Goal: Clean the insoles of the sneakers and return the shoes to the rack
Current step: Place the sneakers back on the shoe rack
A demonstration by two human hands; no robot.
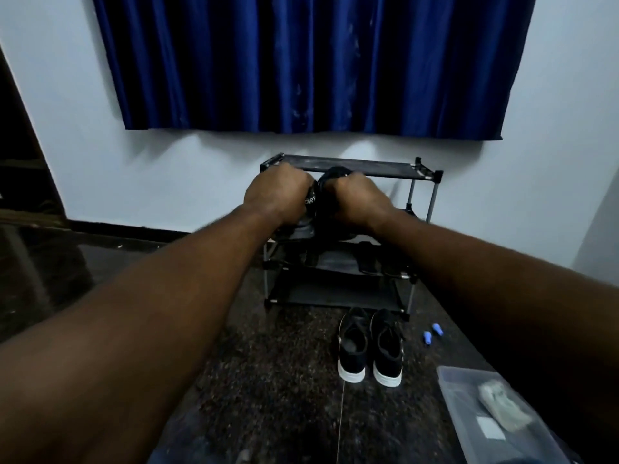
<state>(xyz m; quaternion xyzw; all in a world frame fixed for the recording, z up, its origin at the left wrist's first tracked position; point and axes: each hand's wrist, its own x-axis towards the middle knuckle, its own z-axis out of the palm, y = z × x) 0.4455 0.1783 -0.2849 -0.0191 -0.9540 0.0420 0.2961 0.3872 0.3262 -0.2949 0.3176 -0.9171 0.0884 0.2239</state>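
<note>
Grip: my left hand (278,195) and right hand (360,200), fingers (284,174) curled round dark lettered sneakers (310,209).
Axis: sneakers seemingly pointed away from me, into the black metal-framed rack's (368,170) left side.

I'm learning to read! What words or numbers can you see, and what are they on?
"ORT", white letters on the dark shoes gripped by the left hand and right hand; the rest is hidden.
White label in the clear box: too blurred to read.
</note>
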